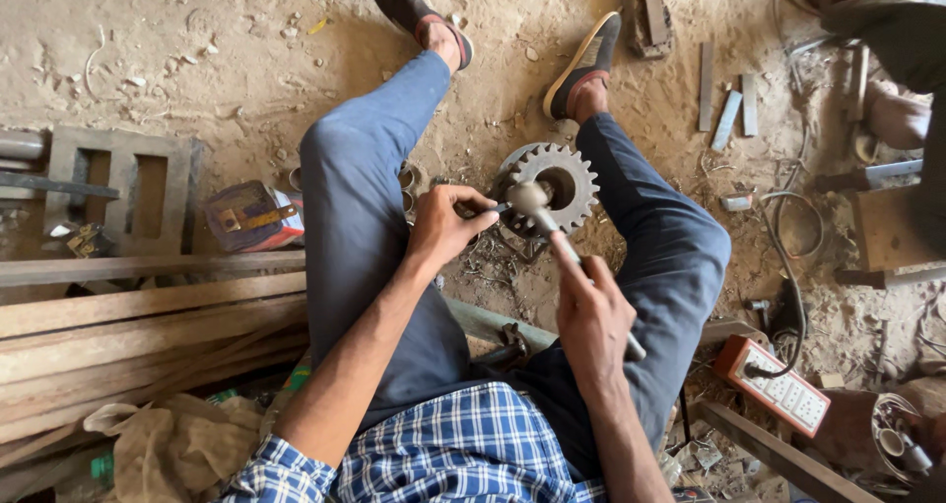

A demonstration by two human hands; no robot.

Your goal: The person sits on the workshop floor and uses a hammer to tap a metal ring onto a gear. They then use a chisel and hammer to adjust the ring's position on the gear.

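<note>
Centre frame, between the knees: left hand (445, 229) fingertips pinched on a thin pin against one toothed gear (553, 188) on the dirt — wrist bent inward. Right hand (591, 316) fist-closed round one hammer (552, 229), head at the gear's hub. Lower right, one orange rectangular switchboard (772, 385), white face; left, one red-purple tin (252, 217).

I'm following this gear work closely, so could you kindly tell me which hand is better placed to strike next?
Probably the right hand: it grips the hammer handle, head raised over the gear. The left hand is pinching a small tool at the gear.
</note>
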